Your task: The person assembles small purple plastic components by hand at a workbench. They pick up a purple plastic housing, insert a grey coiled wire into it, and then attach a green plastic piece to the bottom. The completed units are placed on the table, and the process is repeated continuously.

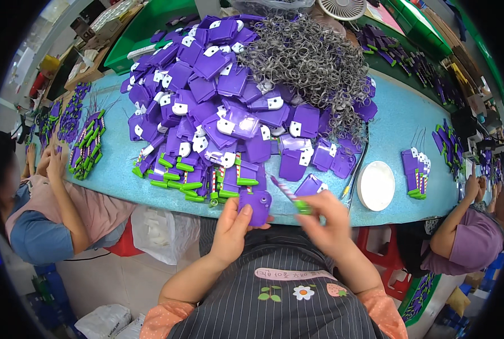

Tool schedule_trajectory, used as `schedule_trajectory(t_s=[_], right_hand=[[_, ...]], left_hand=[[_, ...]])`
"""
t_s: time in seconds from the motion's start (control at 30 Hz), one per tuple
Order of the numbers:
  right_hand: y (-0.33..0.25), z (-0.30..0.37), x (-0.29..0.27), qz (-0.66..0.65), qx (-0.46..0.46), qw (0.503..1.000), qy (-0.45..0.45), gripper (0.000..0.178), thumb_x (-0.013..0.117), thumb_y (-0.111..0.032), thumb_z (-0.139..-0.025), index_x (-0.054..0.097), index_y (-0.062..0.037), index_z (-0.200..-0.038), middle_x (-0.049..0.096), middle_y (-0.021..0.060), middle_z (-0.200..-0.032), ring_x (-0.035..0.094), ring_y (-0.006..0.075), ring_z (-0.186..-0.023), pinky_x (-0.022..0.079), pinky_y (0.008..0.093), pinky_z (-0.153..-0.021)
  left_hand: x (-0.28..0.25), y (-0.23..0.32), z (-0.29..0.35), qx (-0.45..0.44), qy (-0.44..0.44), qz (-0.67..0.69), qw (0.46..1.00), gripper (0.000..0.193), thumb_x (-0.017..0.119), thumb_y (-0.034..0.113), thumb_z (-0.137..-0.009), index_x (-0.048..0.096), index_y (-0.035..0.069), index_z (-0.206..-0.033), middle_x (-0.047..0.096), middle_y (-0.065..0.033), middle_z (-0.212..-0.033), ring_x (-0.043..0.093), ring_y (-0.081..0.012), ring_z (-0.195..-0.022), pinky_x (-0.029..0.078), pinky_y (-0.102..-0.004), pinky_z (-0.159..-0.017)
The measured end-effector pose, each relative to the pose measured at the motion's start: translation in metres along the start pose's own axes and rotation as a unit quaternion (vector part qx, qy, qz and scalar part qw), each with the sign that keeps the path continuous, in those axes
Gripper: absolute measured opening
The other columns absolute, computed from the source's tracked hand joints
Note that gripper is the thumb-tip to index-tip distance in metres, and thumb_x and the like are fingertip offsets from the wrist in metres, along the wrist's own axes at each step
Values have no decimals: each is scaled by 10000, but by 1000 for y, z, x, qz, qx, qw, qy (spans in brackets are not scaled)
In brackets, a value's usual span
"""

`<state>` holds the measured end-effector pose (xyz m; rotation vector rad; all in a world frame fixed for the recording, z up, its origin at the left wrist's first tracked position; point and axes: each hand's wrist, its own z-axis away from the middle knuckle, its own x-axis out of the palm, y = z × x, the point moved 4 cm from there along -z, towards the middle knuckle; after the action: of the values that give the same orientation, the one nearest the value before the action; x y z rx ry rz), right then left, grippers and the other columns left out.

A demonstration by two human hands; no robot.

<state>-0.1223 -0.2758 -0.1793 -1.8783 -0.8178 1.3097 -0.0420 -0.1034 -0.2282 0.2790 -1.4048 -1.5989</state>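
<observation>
Near the table's front edge, my left hand (229, 231) grips a flat purple plastic panel (255, 207) between thumb and fingers. Slightly to the right, my right hand (330, 225), a little blurred, is closed on a slim red-and-white striped plastic piece with a green end (289, 194). The striped piece tilts up toward the left, apart from the panel. Beyond my hands lies a heap of purple panels with white corners (207, 90). At its near side are several green-ended striped pieces (178, 183).
Tangled grey wire rings (308, 53) are piled at the back. A round white lid or dish (376, 186) sits on the blue table (396, 124) to the right, near some grouped purple-and-green parts (416, 172). People work at left (65, 214) and right (466, 237).
</observation>
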Motion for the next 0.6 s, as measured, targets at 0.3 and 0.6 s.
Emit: schedule_trajectory(t_s=[0.3, 0.6], right_hand=[[6, 59, 24, -490, 290, 817, -85, 323, 591, 14, -838, 455, -15, -1129, 610, 77, -963, 596, 113, -755, 466, 212, -612], [32, 27, -16, -427, 336, 839, -20, 394, 481, -178, -949, 463, 48, -1271, 584, 164, -1162, 618, 187, -929, 497, 273, -761]], left_hand=[[53, 5, -12, 3, -44, 172, 984, 322, 352, 248, -992, 364, 41, -1238, 578, -170, -1103, 625, -226, -907, 530, -323, -729], [44, -10, 25, -244, -217, 28, 945, 360, 382, 271, -984, 352, 33, -1254, 607, -144, -1003, 638, -181, -764, 526, -292, -693]])
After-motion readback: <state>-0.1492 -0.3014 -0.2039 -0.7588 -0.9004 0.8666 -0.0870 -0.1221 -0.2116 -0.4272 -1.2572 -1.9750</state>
